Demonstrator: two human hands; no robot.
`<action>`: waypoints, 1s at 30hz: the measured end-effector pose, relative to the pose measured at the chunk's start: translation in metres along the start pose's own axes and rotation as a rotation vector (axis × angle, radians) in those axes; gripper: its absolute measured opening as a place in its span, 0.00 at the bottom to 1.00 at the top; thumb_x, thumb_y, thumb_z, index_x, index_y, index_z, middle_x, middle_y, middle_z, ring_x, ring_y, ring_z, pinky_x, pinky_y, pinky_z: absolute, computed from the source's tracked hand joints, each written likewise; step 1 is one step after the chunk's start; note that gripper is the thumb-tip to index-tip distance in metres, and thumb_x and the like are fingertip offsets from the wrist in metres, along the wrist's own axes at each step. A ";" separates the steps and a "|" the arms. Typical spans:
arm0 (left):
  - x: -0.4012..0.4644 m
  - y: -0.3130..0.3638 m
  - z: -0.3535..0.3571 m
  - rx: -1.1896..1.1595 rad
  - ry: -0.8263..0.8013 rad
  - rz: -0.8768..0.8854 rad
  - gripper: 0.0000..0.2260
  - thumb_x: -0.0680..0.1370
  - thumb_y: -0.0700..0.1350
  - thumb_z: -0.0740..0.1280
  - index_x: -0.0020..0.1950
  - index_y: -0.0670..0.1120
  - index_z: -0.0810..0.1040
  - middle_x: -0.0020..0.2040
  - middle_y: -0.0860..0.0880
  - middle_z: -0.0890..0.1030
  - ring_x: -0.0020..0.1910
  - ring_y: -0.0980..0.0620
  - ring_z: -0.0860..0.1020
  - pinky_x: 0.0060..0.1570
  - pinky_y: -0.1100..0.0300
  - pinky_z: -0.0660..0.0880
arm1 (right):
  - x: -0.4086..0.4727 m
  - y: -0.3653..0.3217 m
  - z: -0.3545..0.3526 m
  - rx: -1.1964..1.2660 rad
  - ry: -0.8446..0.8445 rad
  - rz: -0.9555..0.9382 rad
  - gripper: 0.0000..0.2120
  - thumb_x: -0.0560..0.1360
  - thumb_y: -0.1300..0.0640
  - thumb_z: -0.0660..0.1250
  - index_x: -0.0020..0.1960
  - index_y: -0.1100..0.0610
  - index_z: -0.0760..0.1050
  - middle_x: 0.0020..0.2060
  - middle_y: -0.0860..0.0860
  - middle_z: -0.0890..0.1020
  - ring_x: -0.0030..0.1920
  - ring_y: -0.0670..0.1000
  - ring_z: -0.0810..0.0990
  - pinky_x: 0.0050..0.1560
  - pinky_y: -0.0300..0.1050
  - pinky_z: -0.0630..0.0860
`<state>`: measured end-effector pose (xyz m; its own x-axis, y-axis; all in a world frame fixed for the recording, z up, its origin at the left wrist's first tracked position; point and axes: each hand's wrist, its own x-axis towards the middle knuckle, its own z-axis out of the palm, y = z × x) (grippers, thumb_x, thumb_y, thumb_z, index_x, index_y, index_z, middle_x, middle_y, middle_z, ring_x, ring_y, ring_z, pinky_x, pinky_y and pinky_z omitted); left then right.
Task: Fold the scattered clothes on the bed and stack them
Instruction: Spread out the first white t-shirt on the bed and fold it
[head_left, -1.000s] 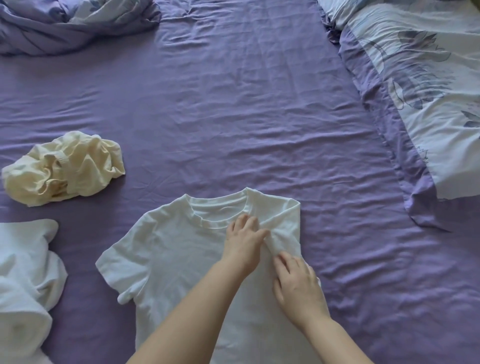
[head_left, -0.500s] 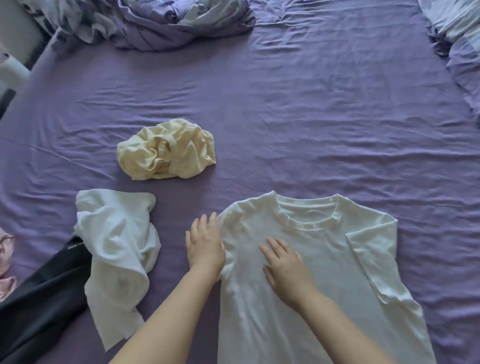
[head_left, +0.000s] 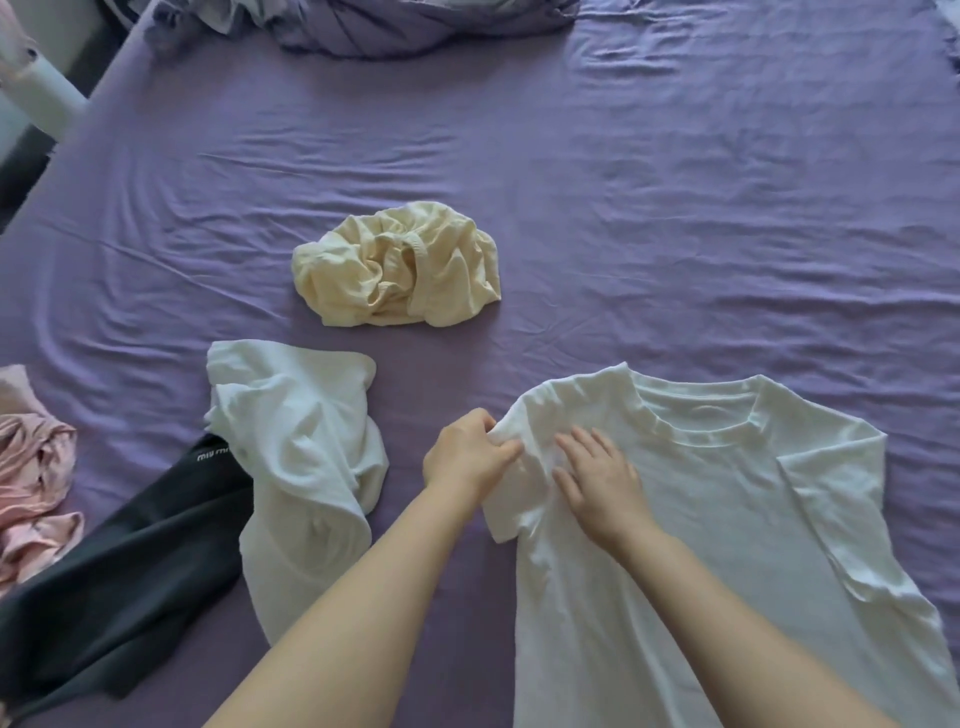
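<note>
Left hand (head_left: 467, 453) now pinches T-shirt (head_left: 701, 519) sleeve edge — right hand (head_left: 597, 480) flat

1. White T-shirt (head_left: 727, 545): hem cut off by bottom edge; right side runs out at right edge.
2. Dark garment (head_left: 119, 597): partly under crumpled white garment (head_left: 306, 467); cut off at left and bottom edges; small white lettering blurred.
3. Pink garment (head_left: 31, 478): cut off at left edge.
4. Bunched bedding (head_left: 415, 26): cut off at top edge.
</note>
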<state>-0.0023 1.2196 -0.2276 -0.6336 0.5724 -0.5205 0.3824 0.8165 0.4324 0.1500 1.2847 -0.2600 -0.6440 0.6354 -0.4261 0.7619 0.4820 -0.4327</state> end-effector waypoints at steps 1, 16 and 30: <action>-0.002 0.008 -0.002 -0.074 -0.027 -0.004 0.09 0.69 0.55 0.67 0.39 0.51 0.71 0.38 0.54 0.78 0.40 0.49 0.79 0.37 0.57 0.72 | -0.001 0.000 -0.006 0.071 0.032 0.025 0.22 0.80 0.52 0.56 0.74 0.52 0.60 0.75 0.51 0.59 0.74 0.52 0.56 0.72 0.49 0.55; -0.022 0.033 0.065 0.375 -0.043 0.547 0.19 0.77 0.40 0.59 0.67 0.54 0.71 0.67 0.54 0.72 0.67 0.51 0.65 0.59 0.58 0.66 | -0.067 0.058 -0.016 0.017 0.063 0.174 0.23 0.80 0.52 0.56 0.74 0.51 0.57 0.75 0.49 0.58 0.74 0.50 0.56 0.71 0.47 0.58; -0.078 0.030 0.117 0.778 -0.027 0.494 0.30 0.80 0.46 0.58 0.78 0.50 0.47 0.78 0.43 0.43 0.76 0.42 0.38 0.70 0.36 0.36 | -0.126 0.107 0.013 -0.312 -0.057 0.088 0.30 0.79 0.45 0.56 0.76 0.47 0.47 0.77 0.52 0.45 0.76 0.54 0.42 0.74 0.54 0.44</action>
<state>0.1375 1.2083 -0.2603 -0.2654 0.8630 -0.4298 0.9560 0.2934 -0.0011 0.3123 1.2485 -0.2628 -0.5709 0.6520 -0.4990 0.7935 0.5942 -0.1315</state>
